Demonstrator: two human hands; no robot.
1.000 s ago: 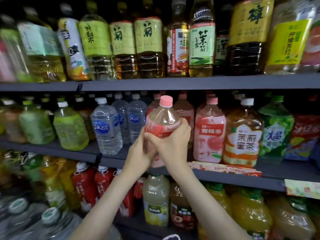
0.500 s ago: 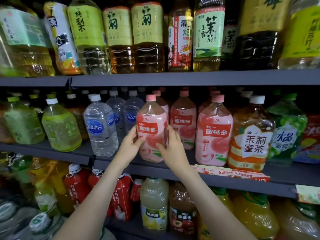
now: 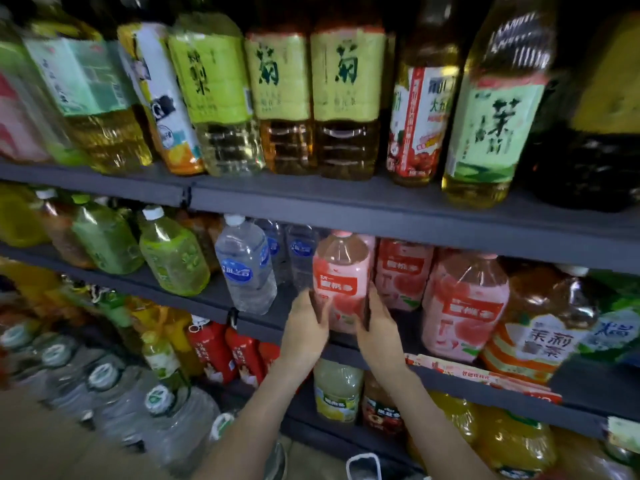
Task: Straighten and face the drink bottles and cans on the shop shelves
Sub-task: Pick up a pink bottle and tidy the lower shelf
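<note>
A: What do you have in front of you?

B: You face dark grey shelves (image 3: 346, 206) packed with drinks. The upper one carries tall tea bottles (image 3: 280, 98) with yellow-green labels, standing shoulder to shoulder.

A: And lower down?

B: Big clear jugs (image 3: 104, 375) crowd the bottom left, beside your left arm, with red cartons (image 3: 211, 351) just behind them. On the middle shelf (image 3: 214, 292) you have green tea (image 3: 173, 254) at the left. Next comes a water bottle (image 3: 247, 268), then the pink drinks, then a jasmine tea (image 3: 540, 323) at the right.

A: Which one are you working on?

B: The peach bottle (image 3: 341, 278). It is upright at the front of the middle shelf, just beside the water bottle, with its red label turned towards you. A second pink bottle (image 3: 403, 275) sits behind it to the right. A third pink bottle (image 3: 464, 306) stands further right, near the shelf edge.

A: How do you hold it?

B: Your left hand (image 3: 304, 334) clasps its lower left side and your right hand (image 3: 377, 334) its lower right side. The two hands sit apart, with the bottle's base between them. Blur hides your fingertips. Your hands also cover the base, so I cannot tell whether it rests on the shelf.

A: Anything smaller?

B: A red price strip (image 3: 485, 375) runs along the shelf edge, right of your right wrist, below the third pink bottle and the jasmine tea.
</note>
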